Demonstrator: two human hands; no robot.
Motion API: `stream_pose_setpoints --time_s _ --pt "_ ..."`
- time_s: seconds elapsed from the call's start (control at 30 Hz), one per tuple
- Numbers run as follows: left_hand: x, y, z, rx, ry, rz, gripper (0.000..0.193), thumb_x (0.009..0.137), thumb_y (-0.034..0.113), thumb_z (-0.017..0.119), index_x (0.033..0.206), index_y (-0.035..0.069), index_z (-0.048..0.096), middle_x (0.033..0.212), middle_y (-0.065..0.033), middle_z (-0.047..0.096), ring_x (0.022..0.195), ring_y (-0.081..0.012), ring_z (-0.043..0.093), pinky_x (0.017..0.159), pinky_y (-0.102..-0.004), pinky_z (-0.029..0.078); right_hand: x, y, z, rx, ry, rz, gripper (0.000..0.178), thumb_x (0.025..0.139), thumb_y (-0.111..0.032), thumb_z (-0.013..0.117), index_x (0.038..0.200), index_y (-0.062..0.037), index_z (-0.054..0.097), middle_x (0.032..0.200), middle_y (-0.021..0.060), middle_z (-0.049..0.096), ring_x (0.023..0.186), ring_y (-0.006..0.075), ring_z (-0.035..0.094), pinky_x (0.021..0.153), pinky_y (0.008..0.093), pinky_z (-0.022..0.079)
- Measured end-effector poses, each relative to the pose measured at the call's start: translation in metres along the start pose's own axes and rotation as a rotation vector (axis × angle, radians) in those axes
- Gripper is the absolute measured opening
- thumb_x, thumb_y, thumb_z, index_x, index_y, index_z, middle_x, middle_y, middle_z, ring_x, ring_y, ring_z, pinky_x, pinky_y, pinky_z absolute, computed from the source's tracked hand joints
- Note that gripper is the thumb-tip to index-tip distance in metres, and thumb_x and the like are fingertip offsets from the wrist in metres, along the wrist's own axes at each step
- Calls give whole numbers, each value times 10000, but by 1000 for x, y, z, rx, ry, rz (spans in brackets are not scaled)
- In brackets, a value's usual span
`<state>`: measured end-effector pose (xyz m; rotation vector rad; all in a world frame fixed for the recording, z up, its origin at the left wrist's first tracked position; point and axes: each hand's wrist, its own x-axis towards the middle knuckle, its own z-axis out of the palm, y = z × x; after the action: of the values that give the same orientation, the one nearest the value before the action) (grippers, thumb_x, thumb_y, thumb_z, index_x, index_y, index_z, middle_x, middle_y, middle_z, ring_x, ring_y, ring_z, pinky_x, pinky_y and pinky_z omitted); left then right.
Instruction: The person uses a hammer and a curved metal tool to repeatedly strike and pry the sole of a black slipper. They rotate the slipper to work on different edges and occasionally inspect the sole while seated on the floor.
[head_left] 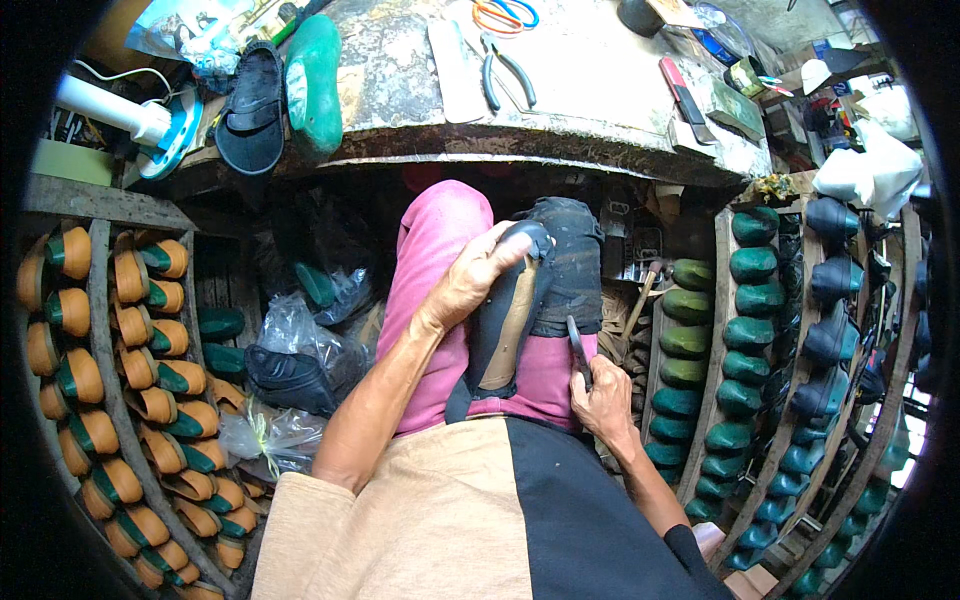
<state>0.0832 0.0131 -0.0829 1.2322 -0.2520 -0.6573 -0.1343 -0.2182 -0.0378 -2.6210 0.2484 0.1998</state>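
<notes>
A black shoe with a tan underside (510,325) lies across my lap, sole side up, one end pointing toward the bench. My left hand (475,275) is closed round its far end, thumb on top. In my right hand (603,397), fingers wrapped round it, is a dark, slim hand tool (577,345). It points away from me beside the shoe, apart from it; its exact kind is unclear. A black cloth (570,265) covers my right thigh under the shoe.
Ahead stands a worn bench (390,110) with pliers (507,75), orange-handled scissors (503,15), a red-handled knife (685,95), a green shoe last (314,85) and a black sandal (250,110). Wooden racks hold tan shoes (88,375) on the left and green lasts (752,265) on the right.
</notes>
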Motion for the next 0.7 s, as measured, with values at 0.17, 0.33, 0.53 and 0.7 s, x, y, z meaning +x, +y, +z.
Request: stream_pose_setpoints --time_s 0.17,0.33,0.53,0.7 --pt "-22 10 13 230 92 87 461 1031 349 817 1315 29 642 1127 -85 672 1055 -185 628 1002 -365 533 -2 3 25 76 229 -92 217 843 -73 702 807 10 505 738 243 505 688 509 584 645 575 473" --pt "-52 22 54 505 101 70 682 974 278 848 1512 18 520 1408 -305 660 1364 -499 632 1120 -541 524 -3 15 38 107 297 -130 149 838 -60 695 929 40 632 806 248 580 754 504 634 703 543 530" --pt "-58 18 99 885 73 360 817 876 159 863 1572 -53 491 1505 -282 592 1390 -472 575 1227 -544 431 1 33 48 157 377 -184 182 817 -82 703 822 11 547 769 233 531 691 466 596 645 541 501" --pt "-58 14 102 974 88 386 797 887 139 863 1566 -46 488 1484 -291 597 1376 -491 575 1221 -548 435 2 36 55 206 420 -189 221 832 -101 716 804 12 528 755 228 499 676 461 572 634 535 488"
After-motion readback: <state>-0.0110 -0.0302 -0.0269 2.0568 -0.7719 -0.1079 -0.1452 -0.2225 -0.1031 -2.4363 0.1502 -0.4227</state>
